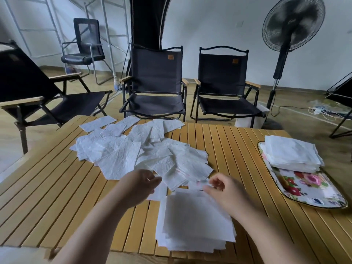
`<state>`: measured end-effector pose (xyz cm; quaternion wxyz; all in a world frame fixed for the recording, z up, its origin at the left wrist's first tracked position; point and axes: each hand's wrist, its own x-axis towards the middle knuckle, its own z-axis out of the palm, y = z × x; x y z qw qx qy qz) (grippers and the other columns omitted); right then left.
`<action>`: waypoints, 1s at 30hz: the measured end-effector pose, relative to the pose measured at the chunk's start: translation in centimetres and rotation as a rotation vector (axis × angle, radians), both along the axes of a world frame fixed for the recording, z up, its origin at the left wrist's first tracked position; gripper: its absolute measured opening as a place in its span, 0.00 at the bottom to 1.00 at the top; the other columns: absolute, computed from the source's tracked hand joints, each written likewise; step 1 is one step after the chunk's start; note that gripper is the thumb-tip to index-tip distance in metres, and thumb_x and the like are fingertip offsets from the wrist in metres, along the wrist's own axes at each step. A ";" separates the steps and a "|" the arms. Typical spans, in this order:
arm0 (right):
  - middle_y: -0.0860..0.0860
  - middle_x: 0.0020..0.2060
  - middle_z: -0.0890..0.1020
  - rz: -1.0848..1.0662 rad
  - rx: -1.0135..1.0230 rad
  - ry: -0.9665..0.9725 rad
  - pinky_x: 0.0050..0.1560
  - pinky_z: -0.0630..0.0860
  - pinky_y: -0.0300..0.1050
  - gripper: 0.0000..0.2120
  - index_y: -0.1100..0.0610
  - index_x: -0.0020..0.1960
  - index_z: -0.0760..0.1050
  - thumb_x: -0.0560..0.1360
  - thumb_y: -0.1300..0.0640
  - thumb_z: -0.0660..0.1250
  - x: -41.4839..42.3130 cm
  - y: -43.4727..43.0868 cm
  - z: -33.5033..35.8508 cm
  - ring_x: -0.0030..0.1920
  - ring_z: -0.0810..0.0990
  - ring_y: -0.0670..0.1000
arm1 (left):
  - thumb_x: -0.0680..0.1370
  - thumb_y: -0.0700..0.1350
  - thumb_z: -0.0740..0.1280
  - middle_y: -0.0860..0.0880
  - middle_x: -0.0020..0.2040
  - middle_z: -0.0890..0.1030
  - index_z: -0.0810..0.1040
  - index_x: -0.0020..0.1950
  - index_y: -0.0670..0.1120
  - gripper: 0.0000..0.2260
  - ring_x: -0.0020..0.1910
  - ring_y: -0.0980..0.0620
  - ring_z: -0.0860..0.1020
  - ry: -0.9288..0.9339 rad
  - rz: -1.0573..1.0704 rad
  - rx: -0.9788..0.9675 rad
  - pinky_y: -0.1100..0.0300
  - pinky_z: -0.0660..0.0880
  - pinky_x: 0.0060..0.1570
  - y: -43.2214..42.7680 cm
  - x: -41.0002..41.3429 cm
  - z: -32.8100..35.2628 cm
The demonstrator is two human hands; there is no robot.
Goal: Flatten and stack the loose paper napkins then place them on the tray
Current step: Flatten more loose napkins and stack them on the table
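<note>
Several loose white paper napkins [133, 149] lie scattered in a heap across the middle of the wooden slat table [47, 187]. A neat stack of flattened napkins [196, 221] sits near the front edge. At the right, a flowered tray [312, 189] carries another napkin stack [291, 153] on its far end. My left hand [141, 183] hovers at the near edge of the heap, fingers loosely curled, holding nothing I can see. My right hand [222, 189] pinches the far edge of a napkin [200, 184] just above the front stack.
Two black folding chairs [156, 82] stand beyond the table's far edge, with a third at the left [38, 88] and an office chair [85, 46] behind. A standing fan [291, 31] is at the back right. Cables lie on the floor there.
</note>
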<state>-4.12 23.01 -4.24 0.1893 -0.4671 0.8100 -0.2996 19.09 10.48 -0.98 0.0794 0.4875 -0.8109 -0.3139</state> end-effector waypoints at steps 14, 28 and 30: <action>0.48 0.72 0.73 0.440 0.187 0.285 0.66 0.72 0.50 0.25 0.49 0.73 0.70 0.77 0.53 0.68 1.9 -20.8 -1.2 0.68 0.73 0.53 | 0.80 0.52 0.63 0.51 0.40 0.84 0.82 0.44 0.50 0.11 0.38 0.53 0.81 0.039 0.152 0.052 0.55 0.79 0.41 -5.5 -0.3 -3.1; 0.42 0.49 0.84 0.420 -0.235 0.144 0.57 0.76 0.46 0.07 0.48 0.51 0.86 0.76 0.58 0.72 0.5 -19.4 0.0 0.54 0.77 0.44 | 0.74 0.54 0.73 0.55 0.46 0.77 0.72 0.50 0.54 0.13 0.38 0.58 0.73 0.290 0.318 -0.040 0.64 0.69 0.34 -6.6 0.9 -2.8; 0.39 0.46 0.83 0.424 -0.282 0.106 0.53 0.76 0.40 0.06 0.47 0.50 0.85 0.76 0.57 0.73 0.7 -16.9 1.7 0.52 0.78 0.41 | 0.69 0.57 0.77 0.56 0.54 0.71 0.67 0.58 0.56 0.25 0.49 0.56 0.72 0.295 0.322 -0.114 0.62 0.73 0.45 -6.1 0.7 -2.6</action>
